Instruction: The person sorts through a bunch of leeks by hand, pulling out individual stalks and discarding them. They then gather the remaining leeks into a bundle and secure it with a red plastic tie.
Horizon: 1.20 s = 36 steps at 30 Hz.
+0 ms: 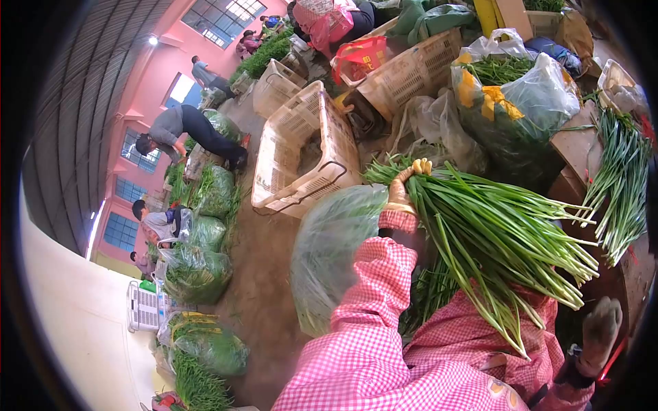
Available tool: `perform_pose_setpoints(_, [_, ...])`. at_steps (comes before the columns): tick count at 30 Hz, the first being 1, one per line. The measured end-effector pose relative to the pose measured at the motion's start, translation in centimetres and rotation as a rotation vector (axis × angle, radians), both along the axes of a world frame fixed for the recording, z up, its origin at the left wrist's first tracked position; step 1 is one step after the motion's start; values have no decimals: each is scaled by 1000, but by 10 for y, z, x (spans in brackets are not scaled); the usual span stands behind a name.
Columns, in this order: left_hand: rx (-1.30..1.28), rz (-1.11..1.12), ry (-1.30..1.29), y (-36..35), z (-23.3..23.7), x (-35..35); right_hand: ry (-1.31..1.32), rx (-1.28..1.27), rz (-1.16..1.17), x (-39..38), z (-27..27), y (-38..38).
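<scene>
My left hand, in a tan glove with yellowish fingertips, is closed round one end of a large bunch of long green stalks. The pale cut ends fan out to the lower right, over my pink checked clothing. Low at the right edge, my right hand, in a dirty glove, is away from the bunch; its fingers are blurred. More green stalks show partly beneath the held bunch. A clear plastic bag lies beside my left forearm.
An empty crate stands ahead, with another crate behind it. A filled plastic bag is at upper right, near loose long stalks. Several people, one bending, are among bagged greens at the left.
</scene>
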State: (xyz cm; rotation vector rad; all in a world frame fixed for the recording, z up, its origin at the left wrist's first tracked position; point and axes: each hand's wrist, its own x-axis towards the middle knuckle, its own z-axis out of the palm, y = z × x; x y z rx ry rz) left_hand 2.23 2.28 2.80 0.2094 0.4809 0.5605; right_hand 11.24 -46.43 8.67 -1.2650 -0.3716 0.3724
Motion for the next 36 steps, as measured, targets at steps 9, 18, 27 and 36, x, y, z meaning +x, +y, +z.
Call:
perform_pose_setpoints(9, [67,-35,-64,-4,6,5,-901,-717,-49,-9,11,16])
perform_pose_setpoints(18, [461,-5,-4,0,11,3,-1009,-1121,207,-21,-20,34])
perform_pose_setpoints(27, [8,-279,-314,44,-17,-13,-901,-1315,297,-28,1,-6])
perform_pose_setpoints(36, [458,-325,-132,27,-1,-12,-936,-1187,170,-23,21,-37])
